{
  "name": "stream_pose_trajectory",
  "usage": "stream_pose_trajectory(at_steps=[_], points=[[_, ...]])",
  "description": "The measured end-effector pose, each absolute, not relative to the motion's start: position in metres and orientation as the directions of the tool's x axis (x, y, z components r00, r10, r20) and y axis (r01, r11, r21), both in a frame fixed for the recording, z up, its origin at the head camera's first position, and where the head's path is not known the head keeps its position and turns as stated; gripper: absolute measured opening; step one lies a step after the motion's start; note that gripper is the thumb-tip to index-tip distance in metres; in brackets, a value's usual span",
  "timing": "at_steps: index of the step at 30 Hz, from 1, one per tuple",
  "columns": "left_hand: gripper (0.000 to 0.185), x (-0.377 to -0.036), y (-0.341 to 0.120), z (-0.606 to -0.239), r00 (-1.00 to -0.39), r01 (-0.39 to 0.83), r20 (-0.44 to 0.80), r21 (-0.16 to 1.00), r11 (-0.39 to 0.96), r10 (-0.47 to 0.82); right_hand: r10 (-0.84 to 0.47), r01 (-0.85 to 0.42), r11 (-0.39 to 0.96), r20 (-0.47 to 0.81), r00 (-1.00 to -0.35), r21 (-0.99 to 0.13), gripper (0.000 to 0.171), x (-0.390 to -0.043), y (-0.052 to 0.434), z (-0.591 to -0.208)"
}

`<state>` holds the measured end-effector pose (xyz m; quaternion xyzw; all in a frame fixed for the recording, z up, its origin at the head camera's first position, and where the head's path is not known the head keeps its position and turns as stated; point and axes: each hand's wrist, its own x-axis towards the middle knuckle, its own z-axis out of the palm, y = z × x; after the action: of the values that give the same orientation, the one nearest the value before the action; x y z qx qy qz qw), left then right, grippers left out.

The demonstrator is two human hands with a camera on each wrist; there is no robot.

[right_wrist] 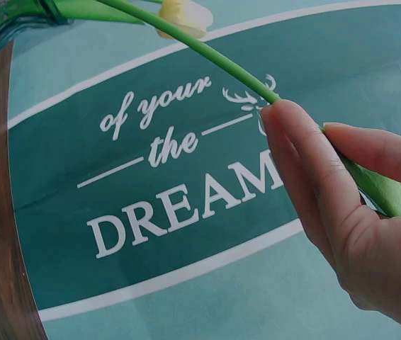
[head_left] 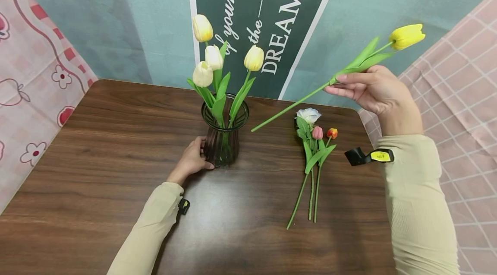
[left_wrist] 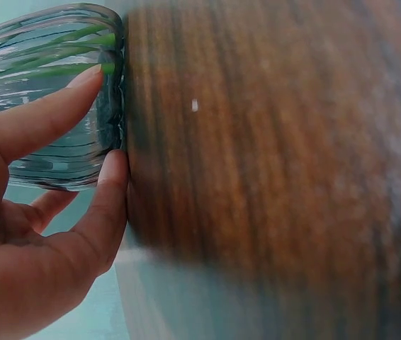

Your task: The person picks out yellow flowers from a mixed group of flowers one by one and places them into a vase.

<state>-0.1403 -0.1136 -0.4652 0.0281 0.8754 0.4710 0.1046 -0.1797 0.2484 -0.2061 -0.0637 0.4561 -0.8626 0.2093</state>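
My right hand pinches the green stem of a yellow tulip, raised above the table's back right. The bloom points up to the right; the bare stem end slants down toward a dark ribbed glass vase. In the right wrist view the stem runs out between thumb and fingers. Low on the vase, my left hand grips its left side, with the thumb against the glass near the base in the left wrist view. Several pale yellow and white tulips stand in the vase.
Right of the vase lie a pale blue-white flower, a pink tulip bud and an orange-red tulip, stems toward me. Behind the brown wooden table hangs a teal cloth with a lettered dark green panel.
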Motion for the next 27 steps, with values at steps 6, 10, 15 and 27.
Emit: stream_pose_trajectory(at_steps=[6,10,15,27], points=[[0.087,-0.141,-0.114,-0.466,-0.976,-0.047,-0.154,0.834,0.55,0.151,-0.362,0.278,-0.551,-0.076,-0.929,-0.787,0.022,-0.181,0.24,-0.203],[0.088,-0.141,-0.114,-0.466,-0.976,-0.049,-0.156,0.832,0.552,0.149,-0.331,0.267,-0.56,-0.084,-0.94,-0.784,0.02,-0.182,0.234,-0.202],[0.088,-0.141,-0.115,-0.467,-0.976,-0.049,-0.156,0.837,0.545,0.151,-0.339,0.262,-0.547,-0.076,-0.938,-0.795,0.02,-0.184,0.225,-0.206],[0.087,-0.14,-0.115,-0.469,-0.976,-0.047,-0.152,0.844,0.533,0.154,-0.335,0.233,-0.427,-0.087,-0.938,-0.874,0.018,-0.185,0.205,-0.216]])
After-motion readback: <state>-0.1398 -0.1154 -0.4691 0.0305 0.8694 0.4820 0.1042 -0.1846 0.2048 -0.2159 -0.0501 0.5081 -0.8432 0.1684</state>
